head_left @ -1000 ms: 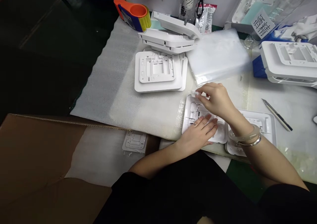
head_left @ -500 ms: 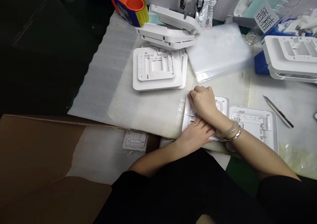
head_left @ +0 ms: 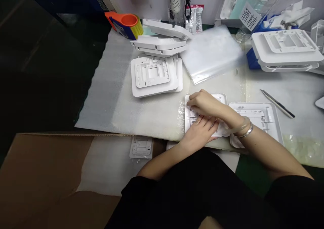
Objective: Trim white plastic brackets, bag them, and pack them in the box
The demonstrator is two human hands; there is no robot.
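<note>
A white plastic housing (head_left: 219,98) lies inner side up at the table's front edge, below both hands. My left hand (head_left: 199,132) rests on its near side, fingers stretched out and slightly apart. Above it, my right hand (head_left: 203,103) is curled with fingers pressed together over the housing's far left part. Whatever is between those fingers is hidden. A second white housing (head_left: 272,121), also inner side up, lies just to the right, partly under my right forearm.
Stacked white housings (head_left: 154,90) stand behind to the left, beside a plastic bag (head_left: 212,50) and a tape dispenser (head_left: 129,23). A utility knife (head_left: 277,103) lies right. More housings (head_left: 283,50) rest on a blue box (head_left: 253,59). A cardboard box (head_left: 50,161) stands at front left.
The camera view has shifted, so the table items sit differently in the picture. My right hand has moved slightly over the housing's left part; my left hand stays on it.
</note>
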